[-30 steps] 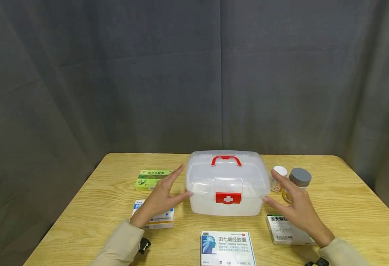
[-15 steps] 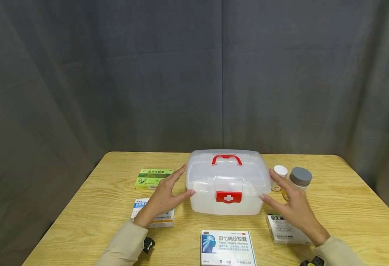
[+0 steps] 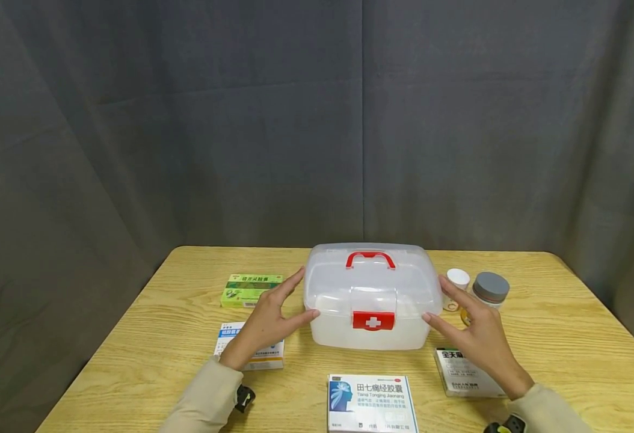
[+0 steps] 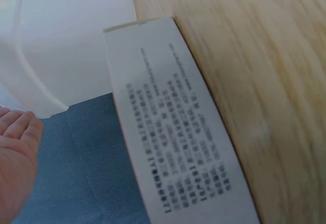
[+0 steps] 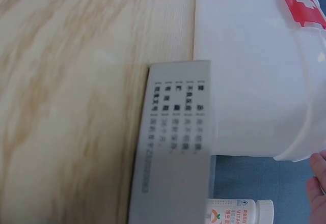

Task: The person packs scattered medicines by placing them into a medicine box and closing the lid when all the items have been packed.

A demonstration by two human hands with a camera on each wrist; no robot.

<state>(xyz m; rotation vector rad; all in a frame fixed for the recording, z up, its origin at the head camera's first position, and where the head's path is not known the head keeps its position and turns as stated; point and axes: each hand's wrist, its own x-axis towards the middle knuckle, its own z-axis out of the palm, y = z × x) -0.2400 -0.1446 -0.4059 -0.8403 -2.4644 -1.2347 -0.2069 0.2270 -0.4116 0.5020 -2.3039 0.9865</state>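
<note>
A translucent white first-aid box (image 3: 335, 334) with a red handle and red cross latch stands with its lid down on the table. My left hand (image 3: 265, 325) is at its left end, the thumb touching the front corner by the lid rim and the straight fingers along the side. At the opposite end my right hand (image 3: 482, 340) mirrors this, thumb on the front corner. In the left wrist view the fingers (image 4: 20, 127) look straight beside the box; in the right wrist view only some fingertips show near the lid rim. The box's far side is hidden.
A green medicine carton (image 3: 246, 294) and a blue-white carton (image 3: 265, 358) lie left. A carton (image 3: 368, 403) lies in front, another (image 3: 465, 382) at right front. A white-capped bottle (image 3: 456, 279) and a grey-capped jar (image 3: 490, 287) stand right of the box. A dark curtain (image 3: 317, 132) hangs behind.
Both hands have moved slightly inward, so the thumbs now rest at the box's front corners. The box appears to have stayed in place.
</note>
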